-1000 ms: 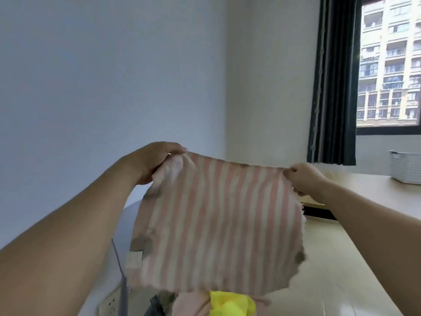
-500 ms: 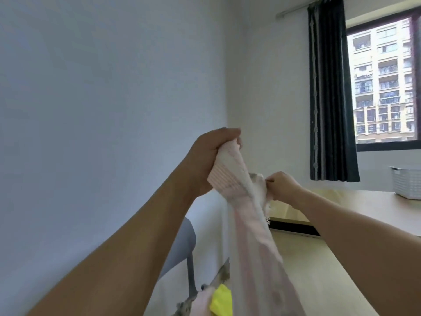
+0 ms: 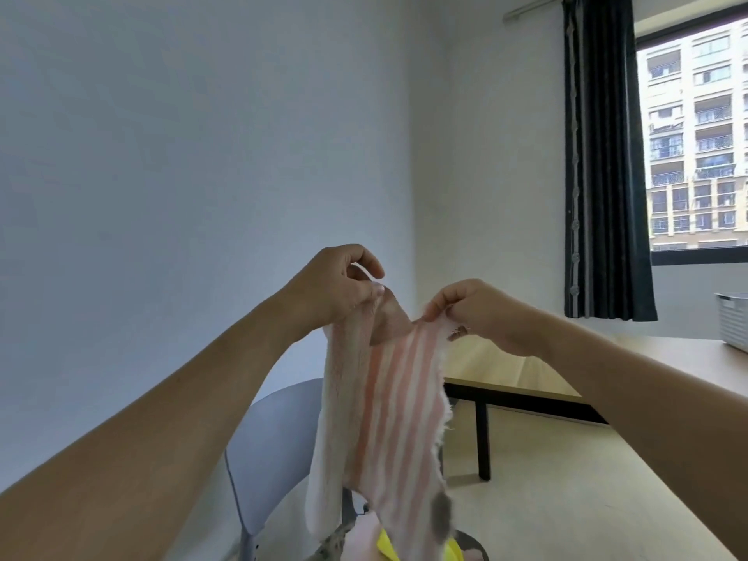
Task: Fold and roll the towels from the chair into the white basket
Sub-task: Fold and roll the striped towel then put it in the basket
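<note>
**Striped towel, held aloft**

Left hand (image 3: 342, 283) and right hand (image 3: 471, 307) each pinched a top corner of the pink-striped towel (image 3: 388, 402), which hung folded above the chair (image 3: 275, 443). White basket (image 3: 733, 319) stood at the tabletop's (image 3: 655, 358) right edge.

Two bare forearms in view, no sleeves showing up to the frame edge. Left hand (image 3: 340, 285) and right hand (image 3: 473, 307): no rings, watch, bands or gloves visible at wrists or fingers. Nails short and unpainted where they show, e.g. the left thumb tip.
</note>
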